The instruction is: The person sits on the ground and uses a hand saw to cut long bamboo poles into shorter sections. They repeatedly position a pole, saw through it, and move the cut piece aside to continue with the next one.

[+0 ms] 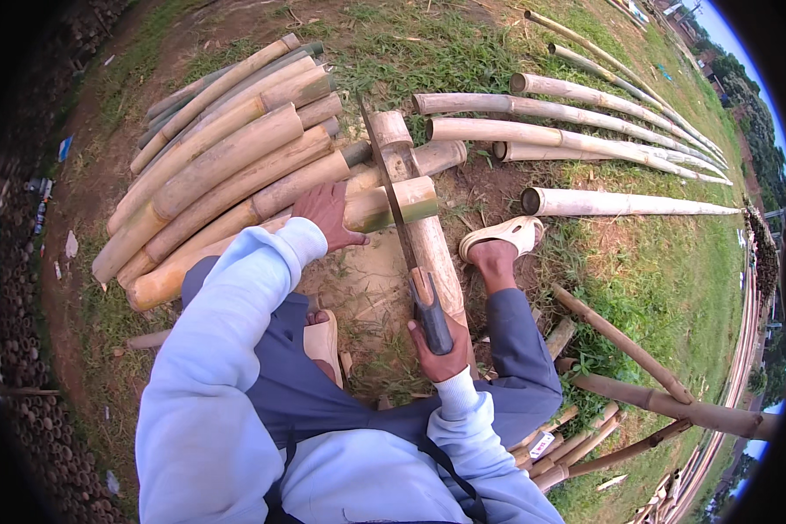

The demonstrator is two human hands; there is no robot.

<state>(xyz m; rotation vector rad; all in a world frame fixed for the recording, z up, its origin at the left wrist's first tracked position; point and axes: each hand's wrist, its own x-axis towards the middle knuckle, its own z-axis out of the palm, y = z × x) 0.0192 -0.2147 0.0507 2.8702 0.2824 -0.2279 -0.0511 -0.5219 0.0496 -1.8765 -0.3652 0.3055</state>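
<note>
My right hand (437, 351) is wrapped around the dark handle of a handsaw (391, 183). The saw's long blade points away from me and lies across a bamboo pole (380, 210), close to its right end. Over that same pole, left of the blade, my left hand (325, 216) is clamped with the thumb on the near side. The pole's right end rests on a thicker bamboo support (435, 262) that runs away from me between my feet. Whether the blade has cut into the pole cannot be made out.
Several cut bamboo lengths (223, 166) are piled at the left. Long bamboo poles (576, 140) stretch across the grass at the right. A bamboo frame (637, 384) stands at the near right, beside short pieces (585, 441). My sandalled feet flank the support; sawdust (341, 275) covers the ground.
</note>
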